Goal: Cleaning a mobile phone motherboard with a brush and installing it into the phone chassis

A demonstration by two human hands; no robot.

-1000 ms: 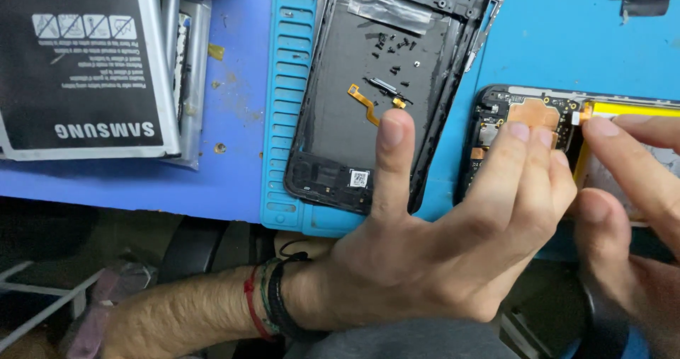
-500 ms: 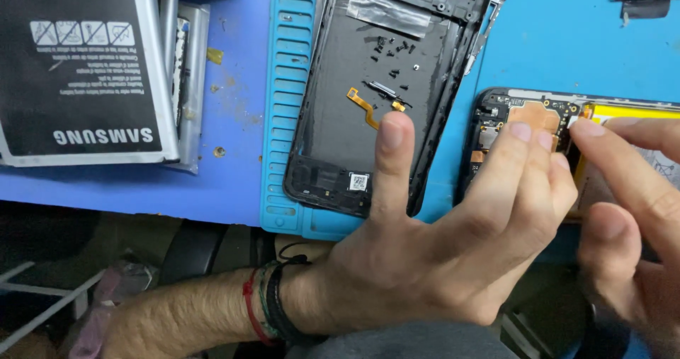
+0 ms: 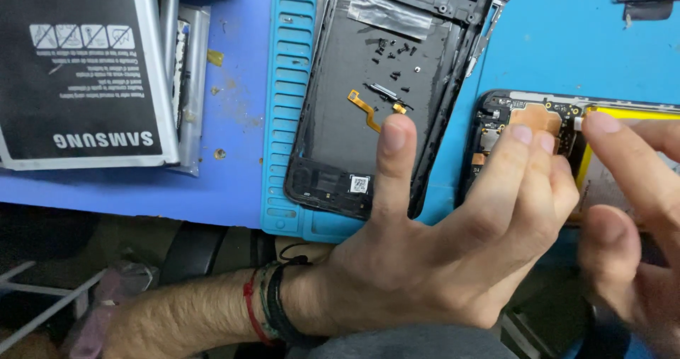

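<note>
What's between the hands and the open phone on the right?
Nothing visible. The left hand lies over the phone with fingertips on its copper shield, and the right hand has a fingertip at the board's edge by the yellow battery.

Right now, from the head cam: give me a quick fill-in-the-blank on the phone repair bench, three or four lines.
1. The left hand presses its fingers on the opened phone, whose circuit board carries a ____-coloured shield.
2. The empty black phone back housing lies on a ____ ribbed mat.
3. Inside the housing sits an orange flex cable beside loose small black ____.
4. The person's left wrist wears red and black ____.

Missing words: copper; blue; screws; bracelets
</note>
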